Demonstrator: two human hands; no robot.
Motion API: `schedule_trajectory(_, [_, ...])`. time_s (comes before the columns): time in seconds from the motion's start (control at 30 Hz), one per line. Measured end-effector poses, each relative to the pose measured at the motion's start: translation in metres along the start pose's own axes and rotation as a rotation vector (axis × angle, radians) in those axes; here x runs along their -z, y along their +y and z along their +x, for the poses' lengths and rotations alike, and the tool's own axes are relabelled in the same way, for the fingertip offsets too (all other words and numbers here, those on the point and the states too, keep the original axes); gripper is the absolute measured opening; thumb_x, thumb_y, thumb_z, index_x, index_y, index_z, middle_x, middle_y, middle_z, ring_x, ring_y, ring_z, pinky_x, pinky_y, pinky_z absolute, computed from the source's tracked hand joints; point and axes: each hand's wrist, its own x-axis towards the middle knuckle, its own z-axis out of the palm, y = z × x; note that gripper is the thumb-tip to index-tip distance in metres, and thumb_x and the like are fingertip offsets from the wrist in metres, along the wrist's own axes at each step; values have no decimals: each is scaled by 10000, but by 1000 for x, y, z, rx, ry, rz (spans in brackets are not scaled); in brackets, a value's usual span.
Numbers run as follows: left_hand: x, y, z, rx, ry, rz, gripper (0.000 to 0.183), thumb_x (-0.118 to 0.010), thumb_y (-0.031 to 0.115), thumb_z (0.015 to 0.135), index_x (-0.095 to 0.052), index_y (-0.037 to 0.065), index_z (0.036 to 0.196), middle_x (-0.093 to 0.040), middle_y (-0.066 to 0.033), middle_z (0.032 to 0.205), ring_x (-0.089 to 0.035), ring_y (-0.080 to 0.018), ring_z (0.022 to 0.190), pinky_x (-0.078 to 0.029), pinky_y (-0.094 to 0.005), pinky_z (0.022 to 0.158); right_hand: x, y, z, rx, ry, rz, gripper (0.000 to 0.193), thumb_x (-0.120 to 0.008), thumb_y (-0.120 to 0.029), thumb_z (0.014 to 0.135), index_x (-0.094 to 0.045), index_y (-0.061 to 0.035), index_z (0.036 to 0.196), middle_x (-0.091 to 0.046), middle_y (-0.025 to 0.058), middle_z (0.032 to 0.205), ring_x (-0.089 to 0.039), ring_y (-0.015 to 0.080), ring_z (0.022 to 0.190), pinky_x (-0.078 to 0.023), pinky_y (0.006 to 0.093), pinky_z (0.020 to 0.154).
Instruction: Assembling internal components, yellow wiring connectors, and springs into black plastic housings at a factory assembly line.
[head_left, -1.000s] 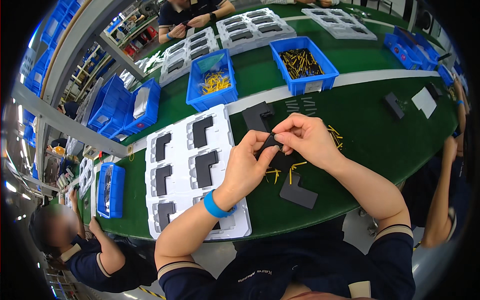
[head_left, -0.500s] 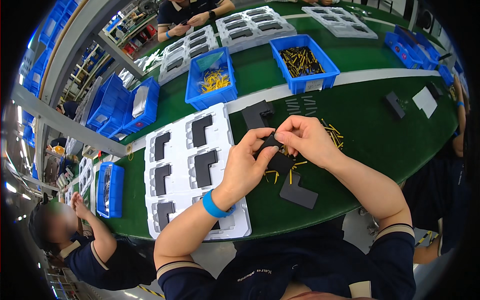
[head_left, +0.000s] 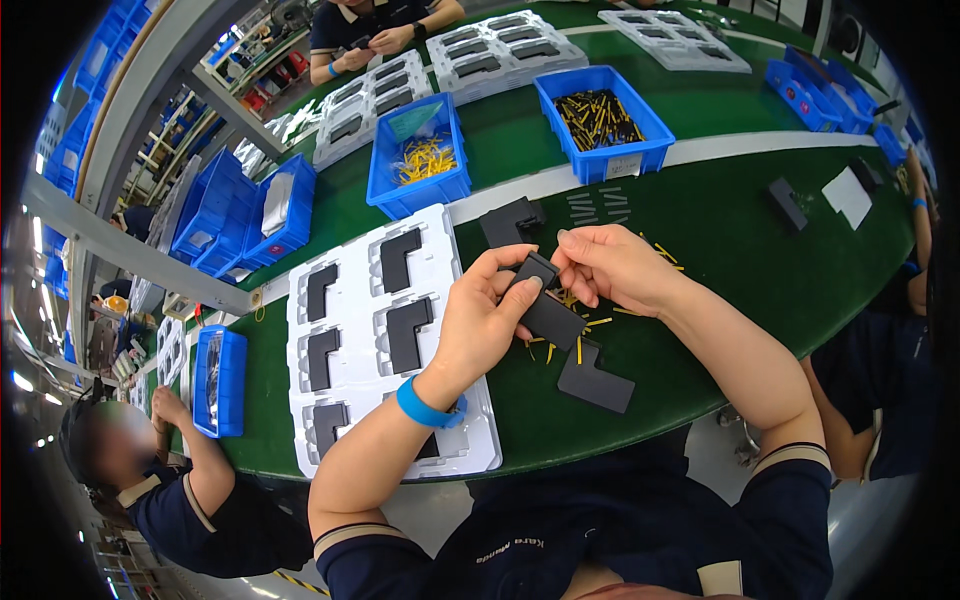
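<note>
My left hand (head_left: 488, 315) grips a black L-shaped part (head_left: 553, 318), its thumb pressed on the upper face. Just right of the part's top end, my right hand (head_left: 618, 270) has thumb and index finger pinched together, the other fingers curled. Whatever is between those fingertips, if anything, is too small to tell. Small yellow strips (head_left: 598, 322) lie scattered on the green table under the hands. Another black L-shaped part (head_left: 597, 382) rests near the table edge, and a further black part (head_left: 510, 222) lies beyond my left hand.
On the left, a white moulded tray (head_left: 355, 375) carries several black L-shaped parts. Two blue bins at the back hold yellow strips (head_left: 428, 160) and black-and-yellow strips (head_left: 598, 120). A black part (head_left: 787, 204) and white paper (head_left: 848, 198) lie right. Co-workers sit left and opposite.
My right hand has drawn slightly up and right, off the black part. The part in my left hand has turned, so more of its face shows.
</note>
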Motion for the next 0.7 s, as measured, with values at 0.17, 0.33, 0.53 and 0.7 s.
schedule_trajectory(0.17, [0, 0, 2, 2, 11, 37, 340, -586, 63, 895, -498, 3, 1219, -652, -65, 837, -599, -79, 679, -481, -199, 499, 2, 3, 2, 61, -21, -76, 213, -578, -211, 931, -575, -14, 850, -566, 34, 716, -512, 78, 552, -397, 209, 486])
schedule_trajectory(0.33, [0, -3, 3, 11, 14, 57, 352, -602, 66, 887, -507, -7, 1218, -657, -63, 837, -596, -71, 677, -472, -195, 495, -9, 2, 0, 87, 85, -233, 203, -619, -203, 902, -572, -27, 812, -540, 2, 661, -489, 53, 524, -389, 199, 469])
schedule_trajectory(0.53, [-1, -1, -1, -20, 14, 133, 349, -616, 63, 881, -519, -11, 1208, -665, -56, 845, -591, -61, 679, -469, -197, 512, -13, 5, -3, 207, 140, -445, 198, -602, -181, 902, -560, -23, 792, -535, 5, 658, -482, 65, 530, -379, 225, 485])
schedule_trajectory(0.7, [-3, 1, -2, -42, -7, 152, 335, -614, 58, 881, -525, -1, 1199, -668, -56, 846, -592, -57, 687, -468, -193, 518, -9, 13, -2, 593, 186, -784, 184, -589, -169, 904, -556, -15, 807, -554, 11, 671, -506, 79, 555, -384, 244, 501])
